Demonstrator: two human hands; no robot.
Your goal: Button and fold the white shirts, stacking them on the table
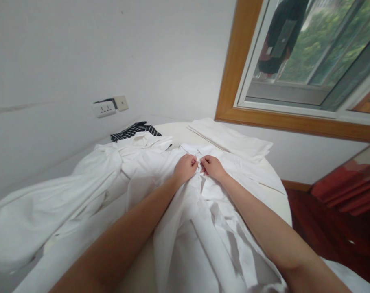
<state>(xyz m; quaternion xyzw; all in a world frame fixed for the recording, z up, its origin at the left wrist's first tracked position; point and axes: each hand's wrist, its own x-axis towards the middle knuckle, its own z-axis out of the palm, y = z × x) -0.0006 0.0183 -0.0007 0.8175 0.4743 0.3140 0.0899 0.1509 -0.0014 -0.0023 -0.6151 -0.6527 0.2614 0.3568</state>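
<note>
A white shirt [187,211] lies spread across the round table, its front edges drawn together between my hands. My left hand [186,167] pinches one edge of the shirt, fingers closed. Just across a narrow gap, my right hand [213,166] pinches the facing edge, also closed. Any button between the fingertips is too small to make out. Below the hands the cloth falls in loose folds toward me.
More white clothing [93,171] is heaped at the left, beside a black striped cloth [136,131]. A folded white cloth [233,140] lies at the back of the cream table [276,199]. Behind are a wall socket [104,109] and a wood-framed window [248,53]; a red curtain [349,187] hangs right.
</note>
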